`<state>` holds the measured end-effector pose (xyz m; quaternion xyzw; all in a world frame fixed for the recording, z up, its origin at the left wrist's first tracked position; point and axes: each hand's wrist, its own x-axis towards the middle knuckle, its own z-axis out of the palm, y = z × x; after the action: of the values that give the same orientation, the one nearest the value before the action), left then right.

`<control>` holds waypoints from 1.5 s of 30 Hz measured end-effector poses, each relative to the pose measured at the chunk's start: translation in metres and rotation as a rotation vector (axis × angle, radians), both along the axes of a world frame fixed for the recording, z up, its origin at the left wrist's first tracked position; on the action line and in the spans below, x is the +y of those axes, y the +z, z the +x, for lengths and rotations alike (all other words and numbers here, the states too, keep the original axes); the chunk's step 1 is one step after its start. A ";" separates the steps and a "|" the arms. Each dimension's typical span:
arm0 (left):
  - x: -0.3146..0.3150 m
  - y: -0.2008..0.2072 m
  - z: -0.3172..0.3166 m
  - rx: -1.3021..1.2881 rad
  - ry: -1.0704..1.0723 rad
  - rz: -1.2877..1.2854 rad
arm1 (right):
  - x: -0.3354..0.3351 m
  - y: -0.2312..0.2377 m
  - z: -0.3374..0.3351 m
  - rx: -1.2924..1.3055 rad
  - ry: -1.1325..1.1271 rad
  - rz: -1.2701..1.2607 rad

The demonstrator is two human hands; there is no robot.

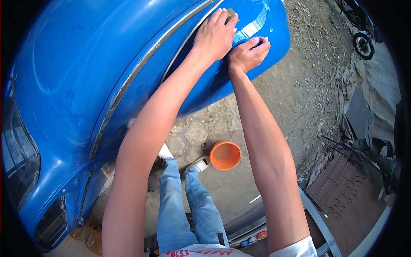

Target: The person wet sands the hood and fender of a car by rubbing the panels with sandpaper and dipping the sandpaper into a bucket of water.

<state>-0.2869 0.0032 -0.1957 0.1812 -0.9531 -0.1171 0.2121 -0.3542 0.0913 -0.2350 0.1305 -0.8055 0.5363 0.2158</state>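
Start at your left with the blue car point(72, 92), whose side window point(19, 158) sits at its far left end; a pale shoe point(198, 164) of yours stands on the ground below the car; right of the car's pale trim strip, your left hand point(213, 37) lies over the car's rounded fender point(276, 31), with its grip narrow, fingertips and thumb closed around a small tan block; the orange bucket point(221, 165) stands on the ground below the car, just beside that shoe.

The block point(231, 16) is at the upper part of the car's fender, at the right side of your left fingers, and seems to rest on the paint; your hand covers much of it, so you cannot tell its long axis from here; the left hand is the nearer one, already on it, while the block lies up and slightly left of your right hand point(249, 55); that hand is near the car's outer fender edge, fingers curled, and whether its grip holds anything you cannot tell; farther right, well apart from the car, stands a motorbike point(363, 21).
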 end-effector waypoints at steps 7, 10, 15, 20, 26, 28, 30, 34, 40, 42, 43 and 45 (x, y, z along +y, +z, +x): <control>0.079 -0.067 0.142 -0.100 0.070 0.199 | 0.006 0.001 0.003 -0.059 -0.007 0.019; 0.096 -0.077 0.170 -0.191 0.096 0.152 | 0.005 -0.002 0.006 -0.059 -0.002 0.075; 0.063 -0.027 0.094 -0.039 0.064 0.162 | 0.003 0.004 -0.001 -0.037 -0.004 0.075; 0.060 -0.039 0.088 -0.017 0.089 0.170 | 0.000 -0.007 0.003 -0.013 0.000 0.264; 0.089 -0.062 0.132 -0.048 0.117 0.192 | 0.002 -0.002 0.002 -0.007 -0.015 0.253; 0.087 -0.062 0.132 -0.041 0.128 0.208 | -0.001 -0.001 0.001 -0.007 -0.025 0.251; 0.089 -0.051 0.128 -0.024 0.180 0.156 | -0.004 0.001 0.002 -0.008 -0.035 0.236; 0.081 -0.039 0.097 -0.037 0.156 0.139 | 0.003 -0.007 -0.002 0.016 -0.020 0.246; 0.031 -0.032 0.092 -0.052 -0.020 0.100 | -0.005 -0.003 0.000 0.027 -0.028 0.253; 0.050 -0.041 0.108 -0.077 0.008 0.127 | -0.002 -0.005 -0.001 0.026 -0.024 0.244; 0.065 -0.049 0.120 -0.089 0.029 0.158 | -0.001 -0.006 -0.003 0.036 -0.030 0.238; 0.095 -0.075 0.159 -0.137 0.057 0.176 | -0.002 -0.003 -0.001 0.019 -0.033 0.236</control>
<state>-0.1280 0.0983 -0.2710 0.2338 -0.9458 -0.1816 0.1332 -0.3554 0.0894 -0.2384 0.1468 -0.8629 0.4328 0.2155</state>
